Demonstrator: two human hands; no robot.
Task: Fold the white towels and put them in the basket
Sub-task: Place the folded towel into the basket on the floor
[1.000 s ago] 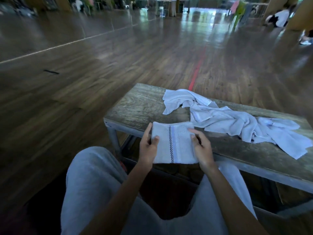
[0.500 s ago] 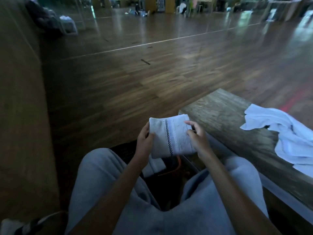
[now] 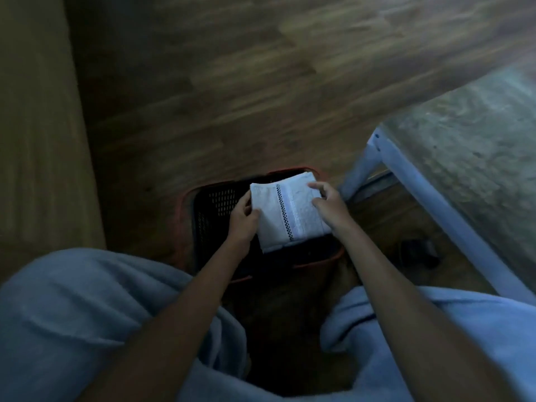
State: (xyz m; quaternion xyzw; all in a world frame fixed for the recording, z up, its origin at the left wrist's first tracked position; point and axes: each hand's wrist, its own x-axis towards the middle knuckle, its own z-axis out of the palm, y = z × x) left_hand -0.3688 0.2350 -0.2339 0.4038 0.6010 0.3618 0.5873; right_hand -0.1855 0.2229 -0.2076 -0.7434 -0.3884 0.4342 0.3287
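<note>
While the worn wooden desk [image 3: 464,146] stands at right, the dark red-rimmed perforated plastic basket [image 3: 214,208] sits below the folded white checker-striped towel [image 3: 287,213], probably soft and light; left hand [image 3: 242,220] and right hand [image 3: 329,206] pinch its opposite edges.

basket [image 3: 215,205] interior dark, bench [image 3: 464,158] cropped

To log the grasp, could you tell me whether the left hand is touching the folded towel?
Touching. The head view shows the left hand pinching the folded towel at its left edge.
</note>
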